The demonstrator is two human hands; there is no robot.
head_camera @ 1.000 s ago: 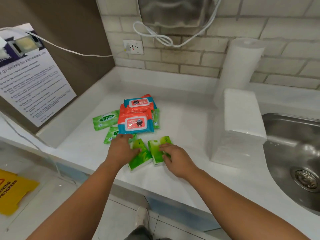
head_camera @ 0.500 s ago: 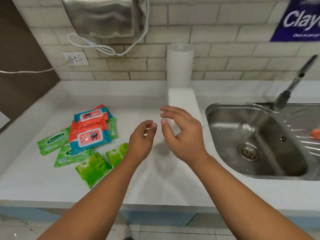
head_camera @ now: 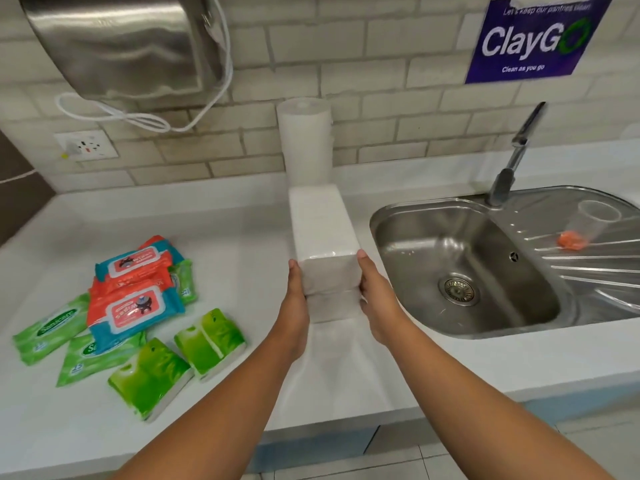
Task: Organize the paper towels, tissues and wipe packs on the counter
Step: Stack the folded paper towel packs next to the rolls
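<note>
A long white pack of folded paper towels (head_camera: 320, 220) lies on the white counter (head_camera: 239, 233), its near end between my hands. My left hand (head_camera: 295, 306) grips its left side and my right hand (head_camera: 377, 299) grips its right side, thumbs on the near corners. Behind it a white paper towel roll (head_camera: 304, 140) stands upright against the wall. At the left lie two orange-and-blue wipe packs (head_camera: 133, 306) stacked on green wipe packs (head_camera: 48, 327). Two bright green tissue packs (head_camera: 150, 375) (head_camera: 209, 341) lie nearer the front edge.
A steel sink (head_camera: 467, 271) with a faucet (head_camera: 512, 157) is right of the towel pack. A clear plastic cup (head_camera: 588, 223) lies on its drainboard. A steel hand dryer (head_camera: 121, 43) with a looped cord hangs above a wall socket (head_camera: 86, 145).
My hands left the green tissue packs, rose to the right, and now grip the near end of the white paper towel pack. The view swung right toward the sink.
</note>
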